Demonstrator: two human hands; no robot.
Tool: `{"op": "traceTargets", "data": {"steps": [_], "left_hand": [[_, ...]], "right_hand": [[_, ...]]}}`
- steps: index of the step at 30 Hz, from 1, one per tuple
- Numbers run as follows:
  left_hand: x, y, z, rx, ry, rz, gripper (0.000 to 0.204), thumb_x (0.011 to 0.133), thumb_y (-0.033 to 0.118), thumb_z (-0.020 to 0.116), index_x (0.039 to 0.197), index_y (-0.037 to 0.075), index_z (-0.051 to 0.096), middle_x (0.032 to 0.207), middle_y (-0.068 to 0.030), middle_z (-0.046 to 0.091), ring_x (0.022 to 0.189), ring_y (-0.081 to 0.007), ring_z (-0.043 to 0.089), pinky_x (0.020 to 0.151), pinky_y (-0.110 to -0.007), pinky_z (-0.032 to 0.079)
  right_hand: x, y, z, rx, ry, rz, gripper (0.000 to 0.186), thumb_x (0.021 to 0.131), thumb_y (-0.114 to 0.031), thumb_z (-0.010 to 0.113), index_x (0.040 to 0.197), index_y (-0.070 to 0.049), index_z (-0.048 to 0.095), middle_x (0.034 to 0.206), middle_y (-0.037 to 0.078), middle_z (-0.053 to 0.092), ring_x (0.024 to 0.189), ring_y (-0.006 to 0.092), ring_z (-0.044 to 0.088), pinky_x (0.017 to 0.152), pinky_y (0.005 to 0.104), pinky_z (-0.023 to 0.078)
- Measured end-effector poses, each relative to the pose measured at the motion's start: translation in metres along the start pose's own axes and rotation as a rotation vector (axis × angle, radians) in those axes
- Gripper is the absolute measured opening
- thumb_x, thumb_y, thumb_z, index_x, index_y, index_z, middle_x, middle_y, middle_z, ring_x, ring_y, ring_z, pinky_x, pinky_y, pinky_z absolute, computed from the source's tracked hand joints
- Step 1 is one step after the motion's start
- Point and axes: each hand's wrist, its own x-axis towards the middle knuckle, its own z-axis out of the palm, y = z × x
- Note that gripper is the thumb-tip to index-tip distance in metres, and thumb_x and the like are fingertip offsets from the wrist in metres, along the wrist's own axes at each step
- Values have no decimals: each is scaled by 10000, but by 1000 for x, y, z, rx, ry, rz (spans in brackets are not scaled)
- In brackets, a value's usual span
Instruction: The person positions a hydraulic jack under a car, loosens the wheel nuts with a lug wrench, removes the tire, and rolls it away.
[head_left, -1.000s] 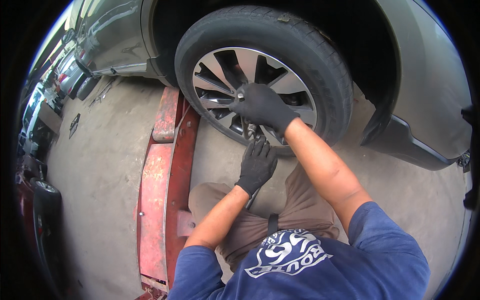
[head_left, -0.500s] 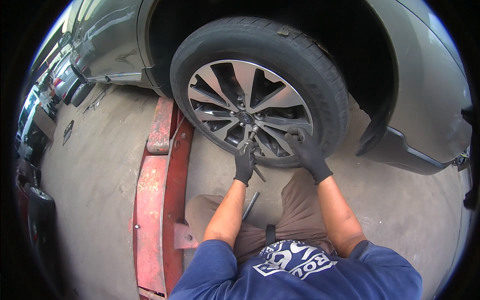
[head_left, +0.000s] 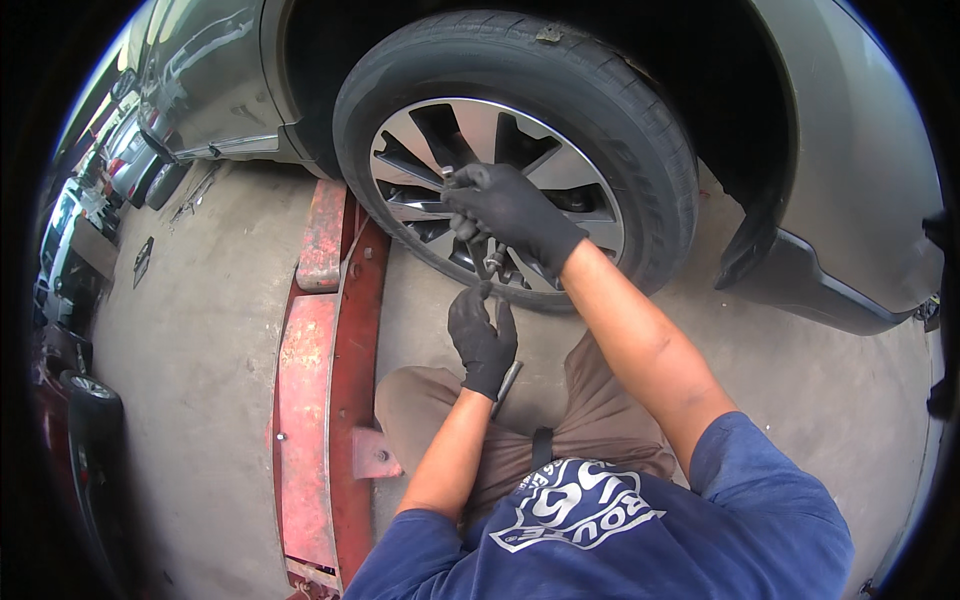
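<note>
In front of the wheel rim (head_left: 572, 172), my right hand (head_left: 512, 208), in a black glove, is closed around a metal wheel wrench (head_left: 491, 262). A short silver end of metal (head_left: 447, 171) sticks out past its fingertips; whether this belongs to the wrench cannot be told. The hand hides the hub centre and most of the tool. Lower down, my left hand (head_left: 482, 340), gloved too, has its thumb and fingers apart. Its fingertips are close to the wrench's lower end; contact is unclear. The tyre (head_left: 640, 190) is still on the car.
A red steel lift arm (head_left: 308, 350) runs along the floor to my left. A metal bar (head_left: 508, 382) lies between my legs, partly behind my left wrist. The car's bumper (head_left: 830, 275) hangs at the right. Other cars and a loose wheel (head_left: 90, 388) stand far left.
My left hand has let go of the wrench and dropped lower, its fingers opening. My right hand has swung left across the rim and closed on the wrench.
</note>
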Motion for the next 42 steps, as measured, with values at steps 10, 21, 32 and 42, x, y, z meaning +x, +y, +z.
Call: {"op": "traceTargets", "data": {"steps": [10,21,32,42], "left_hand": [[89,-76,20,527,-314,624,301,974,237,585,1217,65,623,1028,-126,717,995,-316,662,1019,-506,419],[60,-38,88,-2251,-326,-860,397,1101,407,407,882,127,583,651,25,519,490,-69,412,490,-231,437],[-5,-15,12,135,41,547,262,981,243,578,1150,61,659,1125,-167,662,1144,-361,616,1054,-485,449],[93,-68,40,616,-222,699,433,955,144,542,1354,-21,554,893,-156,676,942,-352,657,918,-462,463]], "right_hand": [[-23,46,-16,37,-85,-48,425,1048,-307,607,1332,8,578,1043,69,697,926,89,656,810,242,527],[-147,118,-62,-673,269,276,397,967,-378,684,1227,-80,666,944,63,720,834,124,694,704,270,531],[-25,2,-28,55,-221,321,726,942,-707,558,1173,-23,634,906,115,690,800,166,722,647,292,602],[-20,42,-34,115,30,12,484,1016,-455,620,1302,-64,605,997,61,692,776,114,647,684,236,497]]}}
